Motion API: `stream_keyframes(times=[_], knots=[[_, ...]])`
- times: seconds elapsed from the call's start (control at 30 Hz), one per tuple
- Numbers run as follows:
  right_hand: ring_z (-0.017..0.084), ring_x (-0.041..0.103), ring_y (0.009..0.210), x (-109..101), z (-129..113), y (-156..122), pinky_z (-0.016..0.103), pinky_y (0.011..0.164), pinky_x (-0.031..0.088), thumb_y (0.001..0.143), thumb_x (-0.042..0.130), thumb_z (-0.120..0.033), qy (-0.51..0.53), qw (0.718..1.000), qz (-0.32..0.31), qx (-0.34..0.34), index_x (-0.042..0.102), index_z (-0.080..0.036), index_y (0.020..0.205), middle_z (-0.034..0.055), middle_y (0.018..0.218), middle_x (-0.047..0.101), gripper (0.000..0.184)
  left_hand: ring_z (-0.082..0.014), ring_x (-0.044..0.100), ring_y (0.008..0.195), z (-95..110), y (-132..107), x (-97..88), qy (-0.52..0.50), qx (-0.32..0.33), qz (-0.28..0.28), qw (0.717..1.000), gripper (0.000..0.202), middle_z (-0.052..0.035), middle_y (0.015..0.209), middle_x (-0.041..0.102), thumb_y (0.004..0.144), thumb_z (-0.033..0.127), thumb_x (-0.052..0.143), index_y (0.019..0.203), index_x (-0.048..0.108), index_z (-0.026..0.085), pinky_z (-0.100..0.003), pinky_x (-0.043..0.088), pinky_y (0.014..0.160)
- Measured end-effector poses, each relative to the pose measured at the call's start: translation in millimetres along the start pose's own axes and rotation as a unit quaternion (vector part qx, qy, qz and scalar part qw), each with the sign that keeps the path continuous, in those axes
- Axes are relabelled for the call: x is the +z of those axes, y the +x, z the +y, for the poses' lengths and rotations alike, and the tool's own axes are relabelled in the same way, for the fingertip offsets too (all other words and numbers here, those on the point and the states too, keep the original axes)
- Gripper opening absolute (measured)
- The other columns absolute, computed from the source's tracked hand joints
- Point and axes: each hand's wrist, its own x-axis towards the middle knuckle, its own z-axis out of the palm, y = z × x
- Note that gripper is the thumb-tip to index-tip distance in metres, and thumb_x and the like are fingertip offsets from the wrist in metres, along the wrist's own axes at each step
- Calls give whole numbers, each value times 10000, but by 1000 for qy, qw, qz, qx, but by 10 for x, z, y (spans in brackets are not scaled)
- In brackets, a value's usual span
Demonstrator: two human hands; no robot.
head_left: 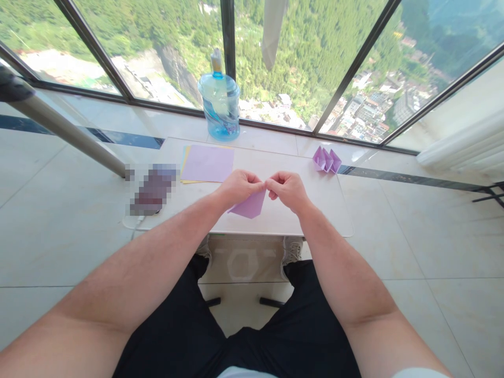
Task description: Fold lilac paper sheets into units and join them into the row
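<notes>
from where i stand, taking the paper (pixel 252 206) as the middle of a clock with twelve towards the window (pixel 307 79), the left hand (pixel 240 188) comes in at about eleven, thumb and forefinger pinching the upper edge, and the right hand (pixel 289 190) comes in at about two, thumb and fingertip closed on what looks like the corner, its other fingers curled in. the fingertips of both hands all but meet there. the paper sits over the table (pixel 315 215), close to its six o'clock edge; i can't tell whether its lower edge touches the top. the step looks like setting a fold at that corner, and i'd do it slowly: let the left pinch hold the layers in register while the right lines up the tip, then press outward from the point so the crease doesn't wander. laying the paper flat on the table would likely give a sharper line than creasing it in the air, and a light grip should spare it stray dents. the folded pieces (pixel 326 160) at two o'clock and the stack (pixel 208 164) between ten and eleven are well out of the elbows' way.
</notes>
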Motion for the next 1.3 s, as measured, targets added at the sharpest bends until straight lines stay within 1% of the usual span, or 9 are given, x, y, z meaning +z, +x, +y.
stream_keyframes(times=[0.23, 0.3, 0.4, 0.5, 0.7, 0.83, 1.03, 1.17, 1.3], knots=[[107, 562, 449, 8, 10, 28, 202, 448, 440, 738, 647, -265, -5, 999, 32, 8, 623, -180, 633, -11, 491, 612, 137, -125, 504, 503, 17, -17, -9, 11, -26, 13, 1000, 377, -9, 572, 609, 671, 527, 751, 697, 717, 152, -240, 354, 452], [107, 561, 449, 8, 16, 34, 208, 453, 455, 736, 648, -265, 10, 999, 38, 13, 612, -181, 630, -14, 493, 608, 139, -131, 523, 517, 7, -5, -7, 17, -18, 19, 1000, 363, -10, 584, 623, 668, 511, 752, 709, 723, 151, -240, 366, 462], [116, 574, 466, 19, 24, 33, 217, 459, 473, 720, 676, -273, 19, 999, 21, 25, 628, -177, 667, -12, 514, 621, 119, -141, 552, 550, -17, 17, 7, 29, 2, 28, 999, 346, -18, 611, 646, 676, 491, 736, 707, 718, 147, -235, 382, 477], [111, 563, 461, 29, 25, 32, 210, 449, 450, 717, 681, -278, 15, 999, 12, 30, 641, -172, 676, -9, 513, 624, 121, -144, 561, 564, -34, 31, 22, 33, 16, 30, 999, 350, -23, 621, 654, 685, 492, 720, 702, 711, 143, -230, 383, 478], [96, 537, 448, -10, -7, 54, 202, 439, 394, 691, 706, -285, 45, 998, 10, 44, 625, -171, 609, -11, 479, 598, 161, -152, 579, 585, -39, 29, -5, 40, 29, 25, 998, 355, -26, 634, 673, 675, 503, 733, 710, 729, 150, -228, 385, 493], [91, 527, 461, -102, -9, 79, 208, 443, 385, 661, 732, -284, 62, 997, 21, 33, 624, -170, 587, -18, 497, 590, 174, -145, 563, 583, -63, 30, -70, 69, 32, 11, 997, 328, -25, 639, 678, 681, 487, 727, 707, 747, 161, -233, 368, 501], [77, 463, 452, -318, 34, 124, 216, 444, 353, 663, 743, -290, 80, 995, 52, 23, 617, -179, 590, -33, 488, 553, 183, -123, 505, 525, -73, 22, -161, 107, 30, 20, 994, 268, -1, 585, 647, 688, 447, 711, 683, 733, 179, -236, 333, 486], [74, 460, 454, -439, 53, 140, 214, 445, 348, 669, 741, -275, 80, 995, 61, 22, 617, -176, 582, -30, 489, 549, 182, -122, 518, 523, -41, -4, -195, 114, 17, 3, 993, 247, -17, 610, 680, 706, 423, 688, 671, 718, 181, -234, 335, 478], [75, 465, 453, -530, 54, 140, 218, 443, 360, 666, 754, -281, 87, 994, 62, 15, 623, -173, 580, -22, 495, 559, 190, -132, 551, 558, -20, -29, -233, 116, 13, -2, 993, 246, -35, 639, 699, 714, 414, 674, 657, 710, 178, -231, 348, 485]])
